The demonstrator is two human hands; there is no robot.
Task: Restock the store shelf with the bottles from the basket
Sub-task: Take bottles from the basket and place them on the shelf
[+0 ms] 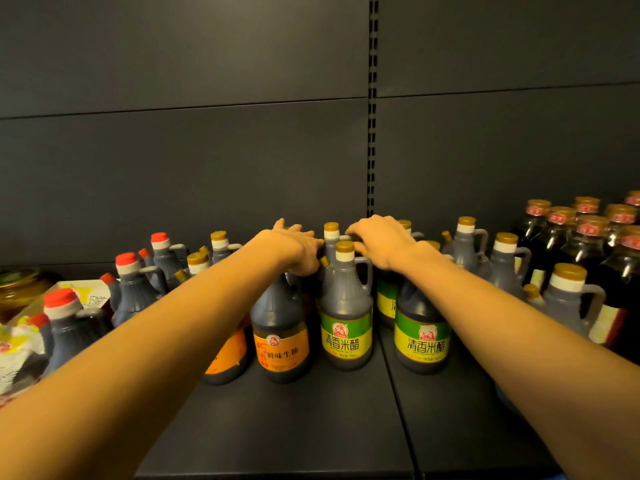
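Note:
Dark sauce bottles stand in rows on the black shelf [277, 427]. My left hand [294, 249] grips the neck of an orange-label bottle [281, 344] in the front row, hiding its cap. My right hand [379, 242] reaches over the row behind, and its fingers curl round the top of a green-label bottle [387, 301] whose neck is hidden under the palm. Two more green-label bottles stand in front: one in the middle [346, 327] between my hands, one [421, 337] under my right forearm. The basket is not in view.
Red-capped bottles [133, 289] fill the left side, next to a cardboard box [90, 296] and bagged goods [14, 355]. Gold-capped jugs [568, 299] and dark glass bottles [588, 237] crowd the right. The black back panel [207, 150] rises behind.

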